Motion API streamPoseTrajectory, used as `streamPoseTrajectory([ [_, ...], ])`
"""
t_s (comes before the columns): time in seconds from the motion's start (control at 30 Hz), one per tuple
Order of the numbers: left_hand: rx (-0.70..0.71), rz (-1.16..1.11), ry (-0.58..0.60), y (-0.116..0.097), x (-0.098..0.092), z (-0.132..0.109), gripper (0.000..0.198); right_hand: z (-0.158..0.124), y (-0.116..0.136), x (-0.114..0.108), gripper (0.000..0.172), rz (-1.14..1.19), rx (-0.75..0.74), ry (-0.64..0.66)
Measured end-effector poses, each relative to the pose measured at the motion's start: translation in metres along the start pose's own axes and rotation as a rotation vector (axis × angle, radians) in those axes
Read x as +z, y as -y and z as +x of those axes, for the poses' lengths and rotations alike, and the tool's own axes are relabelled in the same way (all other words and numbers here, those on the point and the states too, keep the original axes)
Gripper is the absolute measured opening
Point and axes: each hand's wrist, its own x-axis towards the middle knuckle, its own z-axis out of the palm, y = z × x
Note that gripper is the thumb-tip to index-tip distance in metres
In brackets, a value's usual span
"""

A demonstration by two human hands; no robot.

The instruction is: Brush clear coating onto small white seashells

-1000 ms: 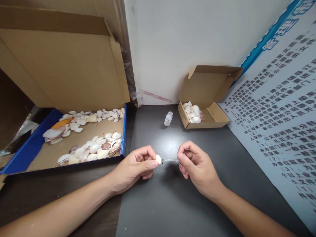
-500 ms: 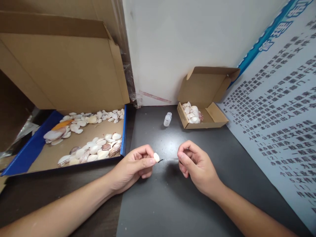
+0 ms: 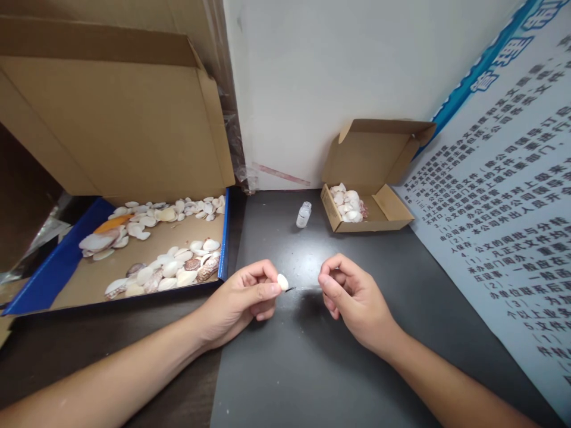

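Between thumb and fingers, my left hand (image 3: 247, 300) pinches a small white seashell (image 3: 282, 282) by its edge. Opposite it, my right hand (image 3: 352, 291) is closed in a pinch on a thin brush (image 3: 307, 288) with a clear stem. The brush's dark tip points left and lies at or just by the shell's lower right side; I cannot tell whether they touch. Beyond the hands stands a small glass bottle (image 3: 303, 215), its top uncapped and its contents whitish. Both hands are above the dark grey mat (image 3: 276, 368).
On the left lies a blue-edged cardboard box (image 3: 102, 261) with its lid up, holding many loose seashells (image 3: 172, 267). A smaller cardboard box (image 3: 379, 224) with a heap of shells (image 3: 348, 205) stands at the back right. A printed poster (image 3: 504, 196) leans along the right.
Hands, shell and brush keep almost the same places. The brush tip shifts very slightly against the shell, and the view moves a little.
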Motion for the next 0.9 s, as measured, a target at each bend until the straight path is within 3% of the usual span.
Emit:
streamPoseTrajectory([
  [0.43, 0.003, -0.002, -0.001, 0.0001, 0.0013, -0.0011, 0.019, 0.0021, 0.0003, -0.0008, 0.024, -0.027, 0.011, -0.012],
  [0.73, -0.002, -0.015, -0.006, 0.0000, 0.0007, -0.0004, 0.019, -0.0027, -0.0023, -0.0004, 0.021, 0.070, -0.049, 0.001],
  [0.9, 0.000, -0.021, -0.001, 0.0002, 0.0006, 0.0001, 0.019, 0.0006, -0.0023, -0.0002, 0.019, 0.000, -0.073, 0.015],
])
